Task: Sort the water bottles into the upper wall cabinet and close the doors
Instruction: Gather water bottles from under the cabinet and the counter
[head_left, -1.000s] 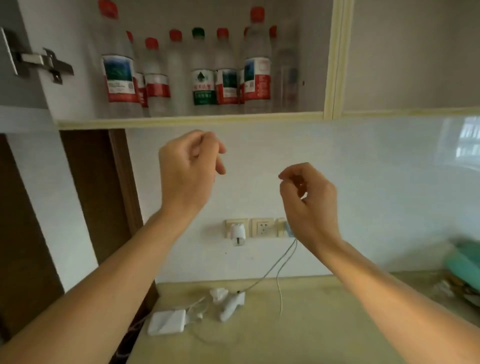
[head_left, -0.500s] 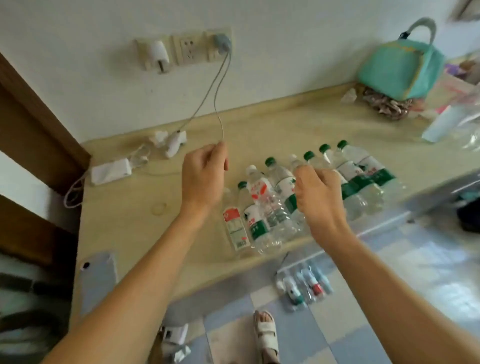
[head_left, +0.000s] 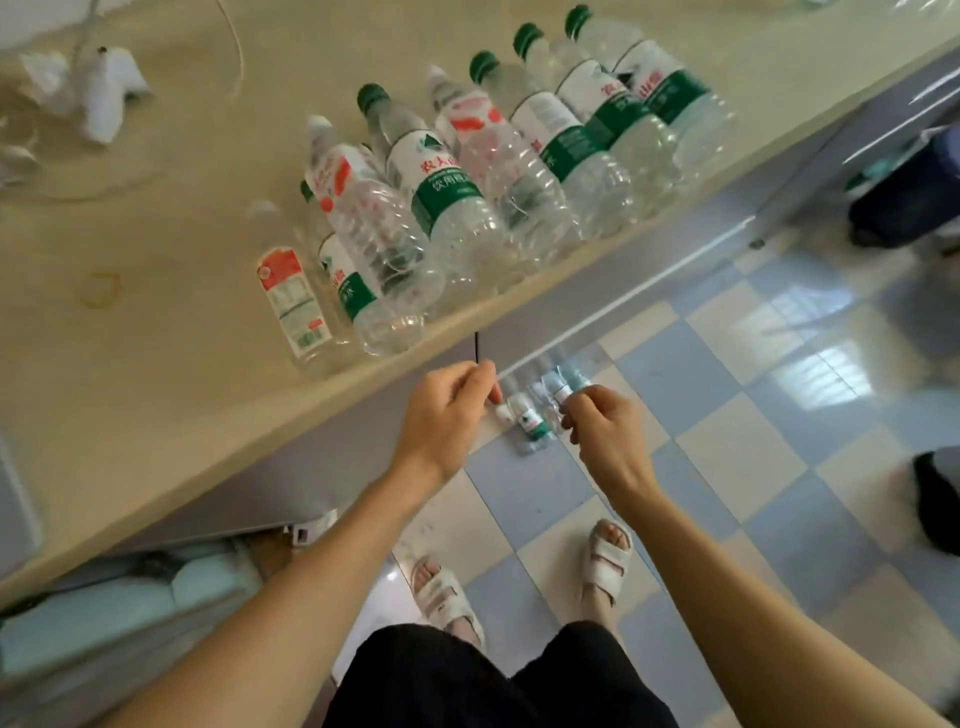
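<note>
- The bottles (head_left: 467, 187) lie on their sides in a row on the bench (head_left: 156, 291), bases towards its front edge, presumably so each can be taken by the body and lifted to the cabinet (which is out of view).
- A few more bottles (head_left: 535, 415) stand on the tiled floor (head_left: 727, 441) just below the bench edge.
- The left hand (head_left: 447, 415) hangs low over those, fingers (head_left: 480, 376) loosely curled, holding nothing.
- The right hand (head_left: 605, 426) is beside it, its fingers (head_left: 574, 410) also curled; whether they touch a cap I cannot tell.
- White chargers (head_left: 98, 93) and a cable lie at the back.
</note>
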